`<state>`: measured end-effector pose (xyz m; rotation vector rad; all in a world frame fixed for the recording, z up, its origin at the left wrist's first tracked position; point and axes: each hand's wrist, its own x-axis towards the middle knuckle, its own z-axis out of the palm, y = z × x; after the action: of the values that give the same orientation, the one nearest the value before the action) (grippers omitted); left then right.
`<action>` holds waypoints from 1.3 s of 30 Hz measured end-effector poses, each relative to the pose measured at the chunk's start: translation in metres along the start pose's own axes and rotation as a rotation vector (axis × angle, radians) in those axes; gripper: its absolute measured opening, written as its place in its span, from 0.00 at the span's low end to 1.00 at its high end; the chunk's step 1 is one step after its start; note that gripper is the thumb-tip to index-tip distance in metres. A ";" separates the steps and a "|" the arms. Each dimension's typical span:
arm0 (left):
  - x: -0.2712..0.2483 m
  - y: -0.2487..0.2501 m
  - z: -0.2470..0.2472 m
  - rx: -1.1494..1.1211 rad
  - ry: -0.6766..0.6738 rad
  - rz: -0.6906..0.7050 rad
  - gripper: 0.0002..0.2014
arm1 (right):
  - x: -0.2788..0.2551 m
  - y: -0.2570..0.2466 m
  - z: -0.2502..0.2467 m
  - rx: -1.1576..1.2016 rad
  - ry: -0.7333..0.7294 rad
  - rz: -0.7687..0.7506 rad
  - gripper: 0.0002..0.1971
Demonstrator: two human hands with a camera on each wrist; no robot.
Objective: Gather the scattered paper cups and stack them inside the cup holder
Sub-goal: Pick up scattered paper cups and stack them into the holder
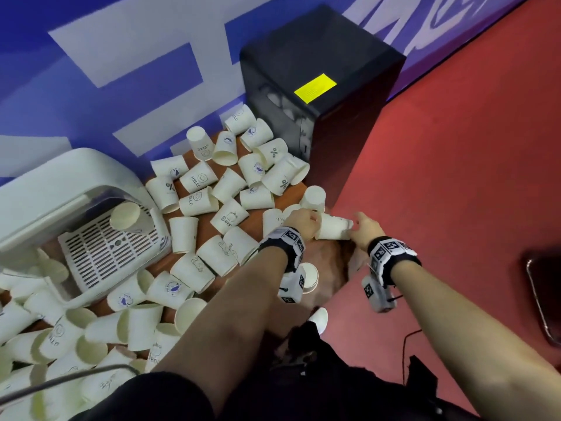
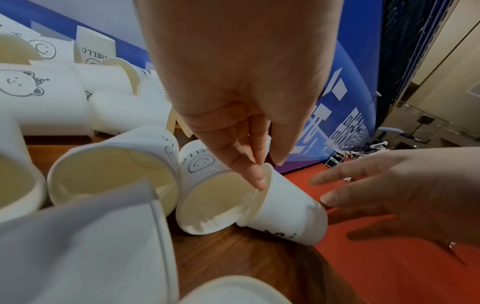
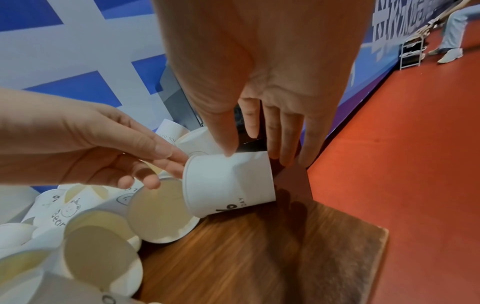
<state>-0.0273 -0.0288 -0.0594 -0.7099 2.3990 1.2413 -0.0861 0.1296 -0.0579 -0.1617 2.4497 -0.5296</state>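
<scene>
A white paper cup lies on its side at the right edge of the wooden table, its wall dented. My left hand pinches its rim. My right hand is at the cup's base end with straight fingers, and its thumb touches the cup's wall. Many more cups lie scattered over the table. At the left stands the white cup holder with a slotted tray; one cup sits in it.
A black box stands at the table's back right corner against the blue and white wall. Red floor runs along the table's right edge. A dark object lies on the floor far right. A person's legs show far off.
</scene>
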 end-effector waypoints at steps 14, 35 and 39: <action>0.006 -0.002 -0.002 -0.097 -0.037 0.016 0.05 | 0.001 0.002 -0.003 0.191 0.076 -0.001 0.19; -0.098 -0.107 -0.094 -0.678 0.175 -0.013 0.02 | -0.101 -0.108 0.054 0.142 0.074 -0.314 0.14; -0.124 -0.132 -0.123 -0.691 0.257 0.002 0.03 | -0.110 -0.137 0.073 0.126 0.047 -0.401 0.13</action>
<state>0.1408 -0.1614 -0.0135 -1.1083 2.1238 2.1220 0.0441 0.0062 0.0058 -0.6012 2.4271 -0.8651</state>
